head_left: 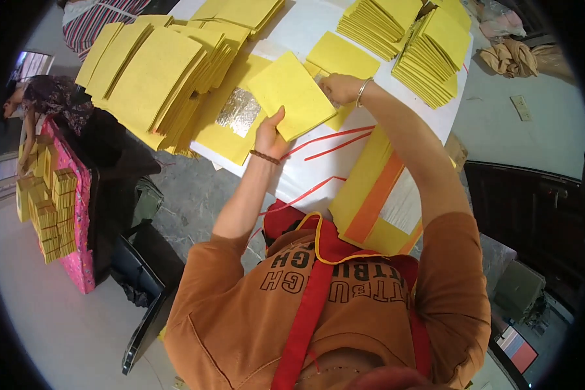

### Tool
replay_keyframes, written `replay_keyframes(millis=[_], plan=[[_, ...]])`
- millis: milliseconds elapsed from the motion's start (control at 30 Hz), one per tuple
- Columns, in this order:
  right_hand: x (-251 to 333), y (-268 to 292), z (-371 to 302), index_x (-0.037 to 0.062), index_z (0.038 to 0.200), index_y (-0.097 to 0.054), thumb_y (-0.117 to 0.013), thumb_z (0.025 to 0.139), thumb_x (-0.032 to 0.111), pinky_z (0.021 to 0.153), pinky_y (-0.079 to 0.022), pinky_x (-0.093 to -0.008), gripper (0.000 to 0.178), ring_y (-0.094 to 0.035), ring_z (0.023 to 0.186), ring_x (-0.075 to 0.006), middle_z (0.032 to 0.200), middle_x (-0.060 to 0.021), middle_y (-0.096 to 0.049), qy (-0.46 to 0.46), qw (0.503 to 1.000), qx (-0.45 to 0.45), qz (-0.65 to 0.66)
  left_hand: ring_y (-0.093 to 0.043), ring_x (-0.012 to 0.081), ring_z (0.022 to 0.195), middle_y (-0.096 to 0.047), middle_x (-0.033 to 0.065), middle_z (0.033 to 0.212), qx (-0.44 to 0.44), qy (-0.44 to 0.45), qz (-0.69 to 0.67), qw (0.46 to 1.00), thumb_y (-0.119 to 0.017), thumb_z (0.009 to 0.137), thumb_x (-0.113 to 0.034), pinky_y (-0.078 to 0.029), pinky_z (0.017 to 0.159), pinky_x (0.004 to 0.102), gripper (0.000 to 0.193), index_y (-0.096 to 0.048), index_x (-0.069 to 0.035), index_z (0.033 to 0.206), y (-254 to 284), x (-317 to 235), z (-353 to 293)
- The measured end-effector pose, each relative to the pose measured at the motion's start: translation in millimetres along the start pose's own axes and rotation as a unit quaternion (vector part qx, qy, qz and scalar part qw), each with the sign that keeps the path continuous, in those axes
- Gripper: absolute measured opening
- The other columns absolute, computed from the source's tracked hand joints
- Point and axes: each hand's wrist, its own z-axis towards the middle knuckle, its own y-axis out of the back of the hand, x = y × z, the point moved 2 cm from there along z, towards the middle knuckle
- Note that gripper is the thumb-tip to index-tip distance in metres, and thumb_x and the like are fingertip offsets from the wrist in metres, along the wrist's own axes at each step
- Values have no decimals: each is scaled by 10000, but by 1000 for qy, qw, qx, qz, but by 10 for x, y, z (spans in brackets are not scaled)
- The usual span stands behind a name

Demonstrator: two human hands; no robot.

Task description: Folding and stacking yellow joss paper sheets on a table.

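Left hand [271, 136] is gripping a yellow paper packet [291, 91] over the white-covered table [309, 166], right hand [341, 88] is curling beside it, pinch unclear; one-edge hold is perhaps risking a slip onto the silver-patched sheet [239, 114]

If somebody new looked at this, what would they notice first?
Probably all the yellow: tall yellow stacks crowd the upper left of the white table, with more at its upper right. In the middle, the left hand holds a flat yellow piece beside a shiny silver patch. At the picture's far left, bright pink cloth stands out too.
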Motion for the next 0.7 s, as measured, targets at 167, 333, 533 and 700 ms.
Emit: replay_keyframes(millis=[167, 333, 533, 700], plan=[[221, 167, -121, 40, 1058, -600, -528, 830, 237, 717, -481, -359, 309, -618, 767, -284, 876, -157, -645, 24, 994, -15, 107, -475, 296, 1163, -491, 137, 1257, 1, -72, -10, 997, -469, 914, -71, -394, 997, 435, 386, -381, -5, 1284, 62, 166, 113], [44, 304, -200, 47, 1043, -612, -509, 854, 236, 637, -465, -286, 286, -562, 662, -157, 801, -66, -623, -41, 963, -14, 265, -493, 278, 1144, -498, 126, 1246, 29, -111, 27, 993, -481, 908, -71, -394, 997, 429, 390, -382, -23, 1282, -124, 173, 105], [-351, 707, -332, 78, 993, -595, -455, 872, 403, 566, -408, -239, 374, -514, 641, -96, 788, -2, -575, -89, 948, -53, 301, -470, 279, 1173, -484, 136, 1263, 89, -71, 17, 993, -479, 913, -93, -375, 1013, 426, 391, -378, -5, 1280, -365, 108, 235], [-484, 870, -633, 115, 1051, -564, -365, 849, 624, 619, -387, -251, 582, -499, 725, -86, 916, 4, -562, -170, 891, -102, 409, -442, 282, 1203, -465, 132, 1293, 126, -79, 70, 986, -461, 928, -132, -351, 1031, 432, 392, -377, 1, 1287, -879, 73, 629]])
